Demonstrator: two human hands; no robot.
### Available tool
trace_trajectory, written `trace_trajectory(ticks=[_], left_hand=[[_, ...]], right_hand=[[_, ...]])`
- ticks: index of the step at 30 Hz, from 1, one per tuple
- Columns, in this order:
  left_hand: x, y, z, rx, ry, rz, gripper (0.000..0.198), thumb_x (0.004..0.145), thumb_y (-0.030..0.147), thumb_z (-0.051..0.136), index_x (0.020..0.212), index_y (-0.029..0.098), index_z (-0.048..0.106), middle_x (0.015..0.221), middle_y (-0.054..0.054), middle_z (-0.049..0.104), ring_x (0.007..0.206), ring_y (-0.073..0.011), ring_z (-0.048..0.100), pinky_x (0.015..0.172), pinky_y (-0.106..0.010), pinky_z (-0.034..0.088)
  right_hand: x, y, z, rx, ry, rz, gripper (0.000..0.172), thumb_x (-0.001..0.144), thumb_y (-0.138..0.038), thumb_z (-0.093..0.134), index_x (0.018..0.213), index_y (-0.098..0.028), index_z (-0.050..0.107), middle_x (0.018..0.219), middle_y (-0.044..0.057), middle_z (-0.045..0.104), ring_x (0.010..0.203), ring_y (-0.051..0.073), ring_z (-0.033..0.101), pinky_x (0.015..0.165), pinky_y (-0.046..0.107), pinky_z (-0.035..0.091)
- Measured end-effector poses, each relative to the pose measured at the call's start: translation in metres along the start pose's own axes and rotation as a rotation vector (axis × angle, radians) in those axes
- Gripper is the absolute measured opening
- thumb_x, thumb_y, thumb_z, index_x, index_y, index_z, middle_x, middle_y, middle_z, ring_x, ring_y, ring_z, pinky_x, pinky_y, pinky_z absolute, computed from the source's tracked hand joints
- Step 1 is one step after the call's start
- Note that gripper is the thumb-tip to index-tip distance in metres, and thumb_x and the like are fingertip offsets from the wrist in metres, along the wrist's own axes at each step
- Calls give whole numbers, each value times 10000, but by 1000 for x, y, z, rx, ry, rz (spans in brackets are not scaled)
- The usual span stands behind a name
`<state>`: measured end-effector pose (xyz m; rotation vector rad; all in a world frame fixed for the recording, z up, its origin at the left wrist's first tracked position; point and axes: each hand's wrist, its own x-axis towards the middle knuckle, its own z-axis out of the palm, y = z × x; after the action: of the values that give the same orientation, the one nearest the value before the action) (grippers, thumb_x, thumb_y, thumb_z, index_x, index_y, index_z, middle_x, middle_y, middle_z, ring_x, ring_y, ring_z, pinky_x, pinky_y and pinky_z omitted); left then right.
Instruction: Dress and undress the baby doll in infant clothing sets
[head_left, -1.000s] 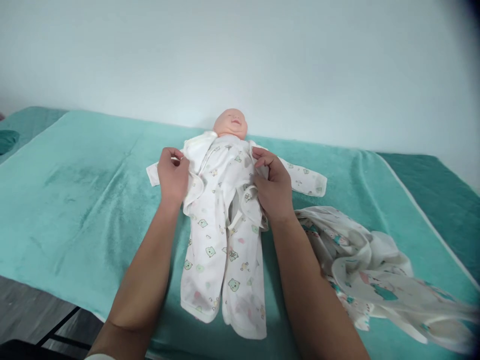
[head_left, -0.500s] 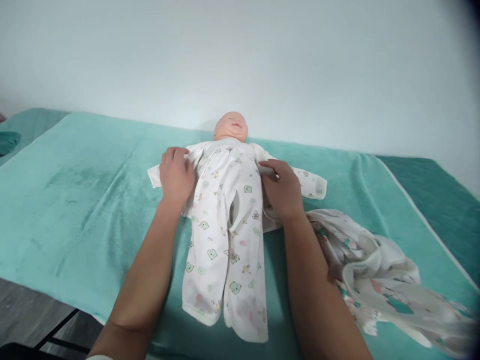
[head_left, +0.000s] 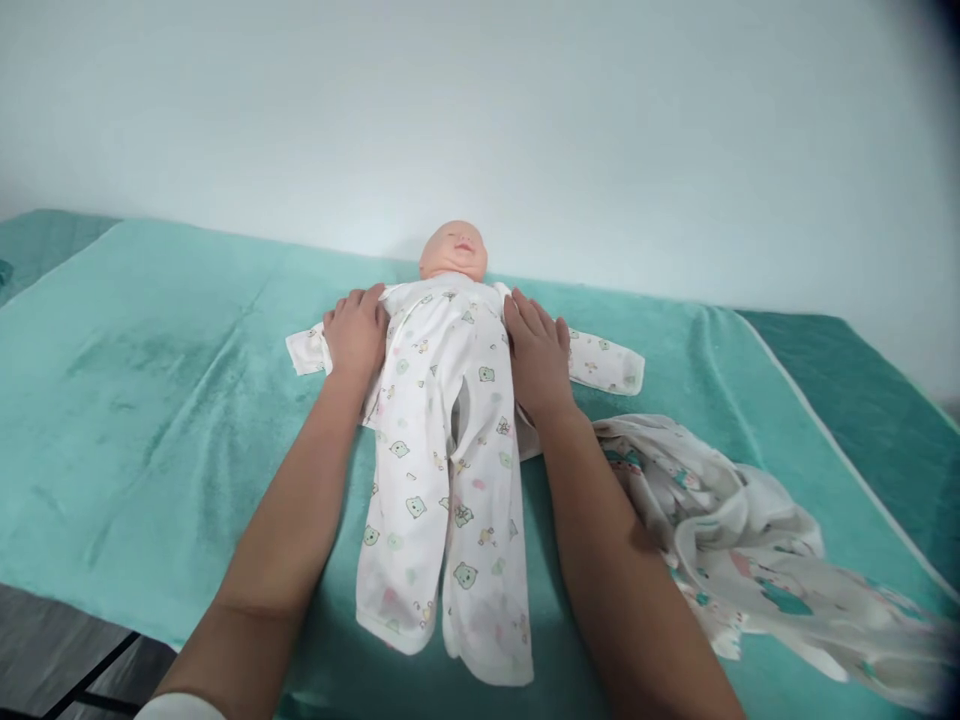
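Note:
A baby doll (head_left: 454, 250) lies on its back, its head toward the wall. White printed baby pants (head_left: 420, 470) with small bear figures cover its front, legs pointing toward me, with a slit at the crotch. Under them is a matching long-sleeved top (head_left: 606, 362), both sleeves spread outward. My left hand (head_left: 356, 335) rests flat against the doll's left-of-view side, over the sleeve near the shoulder. My right hand (head_left: 538, 355) lies on the opposite side, fingers extended along the edge of the clothing. Neither hand visibly grasps the fabric.
A crumpled white printed cloth (head_left: 720, 510) lies to the right, beside my right forearm. The teal cover (head_left: 187, 400) spreads over the table, with a darker teal section (head_left: 862, 400) at far right. A pale wall (head_left: 480, 110) stands right behind the doll.
Both hands have flattened against the doll's sides; the right hand's fingers have straightened and now point toward the shoulder. The whole view has shifted slightly. Doll and clothes look much the same.

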<state>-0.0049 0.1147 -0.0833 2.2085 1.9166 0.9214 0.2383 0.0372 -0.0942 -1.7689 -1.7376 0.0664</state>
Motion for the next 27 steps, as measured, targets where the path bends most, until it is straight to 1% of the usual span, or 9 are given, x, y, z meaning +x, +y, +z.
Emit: trace_trajectory(ticks=[5, 9, 10, 12, 14, 16, 20, 23, 27], left_hand=[[5, -18, -3, -15, 40, -118, 498, 951, 167, 390, 1345, 261, 679, 1281, -123, 693, 1141, -334, 650, 941, -458, 473], [8, -29, -1, -92, 72, -75, 545, 898, 78, 399, 1279, 300, 719, 1277, -61, 691, 1116, -269, 669, 909, -388, 503], [8, -30, -1, -126, 70, -43, 551, 880, 56, 401, 1243, 302, 735, 1273, -43, 691, 1125, -247, 667, 923, -369, 507], [9, -31, 1, -192, 69, 16, 547, 848, 28, 402, 1166, 288, 763, 1256, -20, 696, 1144, -215, 661, 964, -340, 511], [10, -30, 2, -229, 72, 62, 538, 825, 21, 398, 1118, 266, 777, 1246, -19, 707, 1173, -208, 650, 1017, -339, 505], [11, -28, 2, -235, 65, 117, 545, 808, 21, 398, 1130, 247, 776, 1270, -23, 716, 1217, -221, 628, 1075, -362, 485], [10, -21, -1, -192, -24, 217, 677, 729, -6, 411, 1274, 253, 720, 1368, -6, 703, 1322, -243, 568, 1146, -424, 430], [7, -14, -5, -110, -76, 191, 725, 726, 3, 437, 1350, 291, 667, 1399, -2, 689, 1359, -261, 542, 1132, -446, 419], [3, -9, -9, -16, -118, 156, 705, 771, 35, 462, 1390, 329, 628, 1428, 12, 673, 1378, -263, 526, 1129, -438, 406]], right_hand=[[13, 10, 2, -84, 47, 109, 638, 892, -111, 395, 1504, -223, 534, 1576, 129, 539, 1460, 344, 477, 1251, 707, 181], [16, 19, -1, -166, 64, 266, 660, 828, -93, 430, 1465, -177, 583, 1498, 162, 604, 1383, 379, 539, 1201, 694, 295], [16, 20, -2, -180, 65, 259, 685, 818, -89, 429, 1484, -178, 564, 1507, 158, 597, 1384, 374, 538, 1195, 680, 314], [15, 18, -2, -175, 61, 149, 724, 828, -93, 419, 1538, -209, 502, 1565, 127, 548, 1415, 340, 515, 1198, 623, 344], [14, 15, -1, -144, 43, -12, 709, 872, -115, 401, 1564, -258, 464, 1619, 85, 491, 1454, 293, 478, 1203, 551, 364], [14, 12, -1, -133, 13, -100, 659, 920, -145, 382, 1558, -290, 466, 1614, 63, 499, 1462, 272, 464, 1193, 511, 379], [22, 9, -4, -223, -46, -36, 633, 922, -156, 402, 1541, -260, 484, 1531, 104, 576, 1401, 321, 496, 1170, 539, 374], [32, 6, -9, -287, -134, 33, 611, 891, -132, 413, 1477, -229, 555, 1446, 144, 631, 1267, 356, 585, 1090, 547, 424], [42, 10, -16, -320, -213, 121, 550, 856, -126, 441, 1351, -243, 648, 1312, 148, 694, 1137, 370, 655, 976, 527, 489]])
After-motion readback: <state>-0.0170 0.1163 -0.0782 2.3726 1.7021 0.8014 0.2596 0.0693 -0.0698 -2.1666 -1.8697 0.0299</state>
